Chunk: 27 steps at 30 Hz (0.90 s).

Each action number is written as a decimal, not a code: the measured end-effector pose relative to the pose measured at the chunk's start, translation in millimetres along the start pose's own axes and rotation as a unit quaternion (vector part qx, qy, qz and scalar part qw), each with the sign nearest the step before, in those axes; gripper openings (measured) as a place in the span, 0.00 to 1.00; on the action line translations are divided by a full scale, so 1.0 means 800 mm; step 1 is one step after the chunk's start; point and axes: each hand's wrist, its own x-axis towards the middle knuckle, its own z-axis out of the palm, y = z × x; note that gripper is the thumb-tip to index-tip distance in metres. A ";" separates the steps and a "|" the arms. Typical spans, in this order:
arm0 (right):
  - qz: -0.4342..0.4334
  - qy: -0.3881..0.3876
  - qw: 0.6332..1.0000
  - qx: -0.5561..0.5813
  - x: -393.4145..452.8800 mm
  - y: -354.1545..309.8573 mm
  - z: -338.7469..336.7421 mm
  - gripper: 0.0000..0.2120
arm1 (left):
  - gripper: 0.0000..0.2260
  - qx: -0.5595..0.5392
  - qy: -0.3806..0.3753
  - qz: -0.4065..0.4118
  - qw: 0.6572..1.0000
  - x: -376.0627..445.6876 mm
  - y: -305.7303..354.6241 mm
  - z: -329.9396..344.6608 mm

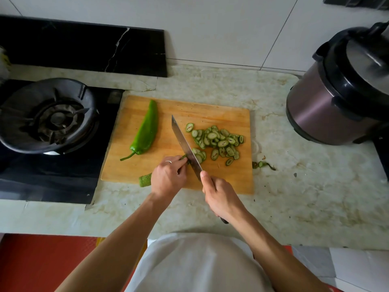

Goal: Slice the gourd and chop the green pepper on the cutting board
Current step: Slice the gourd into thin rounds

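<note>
Hold the gourd (145, 179) still on the cutting board (147, 165) with left hand (168, 178) fingers curled over it, keep right hand (221, 199) tight round the knife (185, 147), cut thin, leave green pepper (146, 129) waiting nearby.

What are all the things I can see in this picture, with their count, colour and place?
cutting board: one, light wood, centre of the counter
green pepper: one, whole, bright green, left part of the board
gourd slices: a pile, pale green, right part of the board
gourd: one uncut piece, green, at the board's near edge, under the left hand
knife: one, steel blade, on the gourd
gourd scrap: one, green, on the counter right of the board
gas burner: one, black, left
pressure cooker: one, mauve and black, right
counter: one, pale marble
left hand: holds the gourd
right hand: grips the knife handle
</note>
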 end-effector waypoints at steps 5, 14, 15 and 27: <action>-0.004 -0.004 1.000 -0.001 -0.003 -0.002 -0.001 0.27 | 0.04 -0.011 0.000 0.006 1.000 0.001 0.003 -0.003; -0.009 -0.019 0.999 -0.024 0.008 -0.006 0.001 0.25 | 0.06 -0.012 0.005 0.002 1.000 0.000 -0.001 0.002; -0.007 -0.016 1.000 -0.025 0.010 -0.008 0.002 0.25 | 0.07 -0.013 0.005 0.000 1.000 0.000 -0.001 0.002; 0.003 -0.028 0.998 -0.048 0.020 -0.012 0.008 0.23 | 0.07 0.007 -0.022 -0.015 1.000 -0.001 -0.005 0.006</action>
